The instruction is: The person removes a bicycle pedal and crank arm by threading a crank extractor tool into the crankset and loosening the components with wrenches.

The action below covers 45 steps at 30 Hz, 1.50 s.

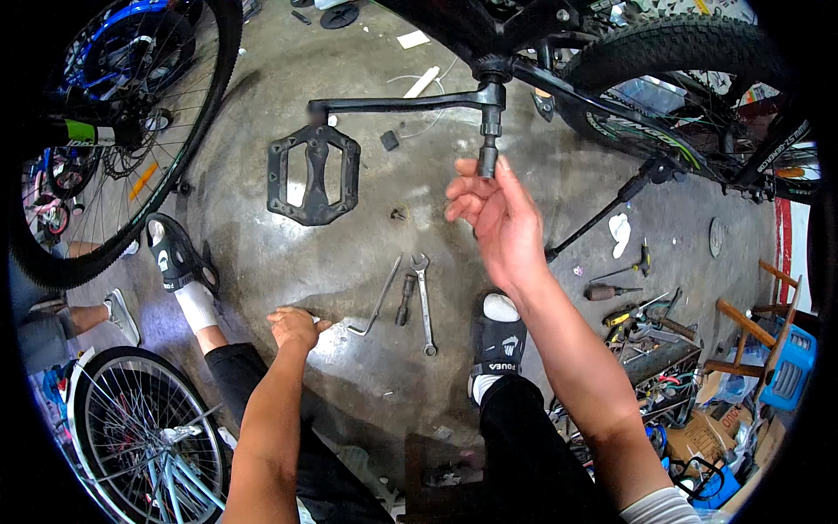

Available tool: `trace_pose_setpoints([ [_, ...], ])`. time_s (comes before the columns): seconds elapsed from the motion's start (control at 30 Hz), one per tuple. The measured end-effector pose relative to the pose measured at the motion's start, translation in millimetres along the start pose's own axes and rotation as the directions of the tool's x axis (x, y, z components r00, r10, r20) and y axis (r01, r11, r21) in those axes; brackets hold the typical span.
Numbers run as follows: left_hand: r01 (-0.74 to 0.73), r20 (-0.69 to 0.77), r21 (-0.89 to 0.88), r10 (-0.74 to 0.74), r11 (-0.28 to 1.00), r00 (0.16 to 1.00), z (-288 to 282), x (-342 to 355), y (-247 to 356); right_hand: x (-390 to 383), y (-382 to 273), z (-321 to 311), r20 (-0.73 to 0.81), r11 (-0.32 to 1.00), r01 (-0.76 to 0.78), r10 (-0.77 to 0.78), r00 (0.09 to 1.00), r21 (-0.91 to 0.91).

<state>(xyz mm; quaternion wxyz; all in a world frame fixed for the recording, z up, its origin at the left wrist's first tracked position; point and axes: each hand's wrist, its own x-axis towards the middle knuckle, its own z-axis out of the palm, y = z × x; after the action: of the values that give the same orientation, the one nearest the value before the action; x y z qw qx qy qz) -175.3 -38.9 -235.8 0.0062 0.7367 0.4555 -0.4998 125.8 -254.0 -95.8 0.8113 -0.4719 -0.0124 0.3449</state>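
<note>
A black crank arm (pixel 410 103) reaches left from the bicycle's bottom bracket, with a flat black pedal (pixel 343 179) at its end. From the bracket end of the crank a dark metal crank puller (pixel 490 159) sticks out toward me. My right hand (pixel 502 223) has its thumb and fingertips round the puller's outer end. Low on the left, my left hand (pixel 295 328) is closed with its fingers curled; what it holds, if anything, is hidden. Right of it on the floor lie a bent metal bar (pixel 377 297), a short dark socket tool (pixel 405 299) and a combination wrench (pixel 423 306).
The bicycle's kickstand (pixel 598 210) slants to the floor right of my right hand. Screwdrivers (pixel 611 293), pliers and a tool crate (pixel 650 371) lie at the right, by a wooden stool (pixel 746 323). Wheels (pixel 144 437) stand at the left, where another person's foot (pixel 122 316) shows.
</note>
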Motion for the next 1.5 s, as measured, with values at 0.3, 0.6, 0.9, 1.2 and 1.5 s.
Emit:
trace_pose_setpoints([
  [0.3, 0.019, 0.022, -0.001, -0.019, 1.000, 1.000, -5, -4, 2, -1, 5, 0, -0.002, 0.999, 0.039, -0.039, 0.999, -0.020],
  [0.6, 0.065, 0.035, -0.080, -0.062, 0.995, 0.997, -3, -3, 0, -3, 6, 2, 0.016, 0.997, 0.025, -0.024, 1.000, -0.070],
  [0.9, 0.030, 0.020, -0.026, -0.029, 0.999, 0.999, -5, -6, 0, -3, 8, 4, 0.082, 1.000, 0.003, -0.004, 0.997, 0.011],
  [1.2, 0.024, 0.005, -0.032, -0.024, 0.999, 1.000, 3, 0, -1, -3, 11, 11, 0.092, 0.996, -0.036, 0.028, 0.995, 0.084],
  [1.5, 0.033, 0.015, -0.072, -0.032, 0.997, 0.999, -2, -3, 1, 0, 13, 0, -0.093, 0.979, 0.120, -0.136, 0.986, -0.163],
])
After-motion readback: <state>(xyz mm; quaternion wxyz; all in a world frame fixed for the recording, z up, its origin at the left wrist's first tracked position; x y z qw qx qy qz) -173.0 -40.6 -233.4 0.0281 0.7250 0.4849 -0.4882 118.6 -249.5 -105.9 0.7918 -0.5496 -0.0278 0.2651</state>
